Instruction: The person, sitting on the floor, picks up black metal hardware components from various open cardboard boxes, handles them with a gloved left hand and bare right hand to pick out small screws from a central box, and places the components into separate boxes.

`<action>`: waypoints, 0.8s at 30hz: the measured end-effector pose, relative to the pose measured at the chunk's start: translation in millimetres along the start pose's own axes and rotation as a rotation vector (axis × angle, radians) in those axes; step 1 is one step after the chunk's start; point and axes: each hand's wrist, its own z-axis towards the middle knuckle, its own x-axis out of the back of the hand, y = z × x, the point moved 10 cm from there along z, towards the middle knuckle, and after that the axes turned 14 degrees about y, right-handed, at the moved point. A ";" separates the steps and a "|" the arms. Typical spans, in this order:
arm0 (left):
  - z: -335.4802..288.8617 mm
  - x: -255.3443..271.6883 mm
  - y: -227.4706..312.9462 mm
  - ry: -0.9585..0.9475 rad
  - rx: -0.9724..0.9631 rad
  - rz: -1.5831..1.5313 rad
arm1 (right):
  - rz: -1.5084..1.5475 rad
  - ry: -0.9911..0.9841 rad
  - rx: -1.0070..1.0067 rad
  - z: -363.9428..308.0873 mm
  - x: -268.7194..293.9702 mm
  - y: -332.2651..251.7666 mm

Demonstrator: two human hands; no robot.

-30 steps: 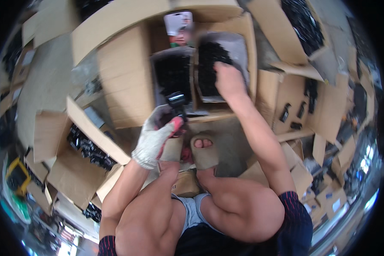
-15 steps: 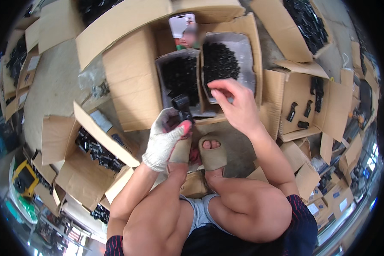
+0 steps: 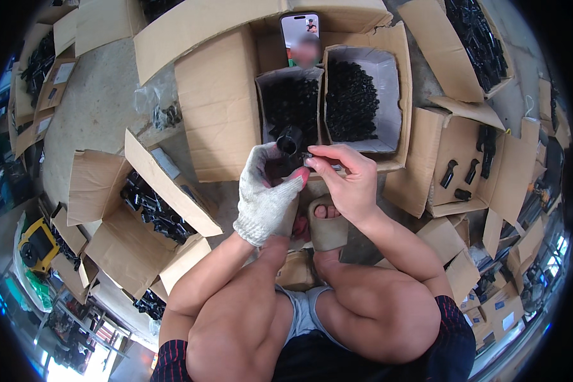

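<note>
A pale knit glove with red fingertips covers my left hand (image 3: 261, 194), whose fingers are closed around a black tubular part (image 3: 290, 141) with a round open end facing up. My bare right hand (image 3: 355, 184) is pinched at the side of that part, a small dark piece (image 3: 306, 156) showing at the fingertips. Both hands are above the near edge of a large cardboard box (image 3: 219, 114). Inside it stand two grey-lined trays: the left tray (image 3: 259, 95) and the right tray (image 3: 388, 83), each with many small black pieces.
A phone (image 3: 301, 35) leans at the back of the box. An open carton (image 3: 124, 251) of black parts stands at left, another carton (image 3: 449, 197) with several black parts at right. Another box (image 3: 436, 48) of black parts lies at the far right. My sandalled feet (image 3: 328, 223) are below my hands.
My right hand has come from over the right tray to the black part in my left hand. The part has turned so its round end shows. The whole view has shifted slightly.
</note>
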 end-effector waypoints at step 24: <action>1.3 4.8 7.8 0.036 -0.039 0.065 | -0.099 -0.035 0.131 8.1 -2.9 -16.5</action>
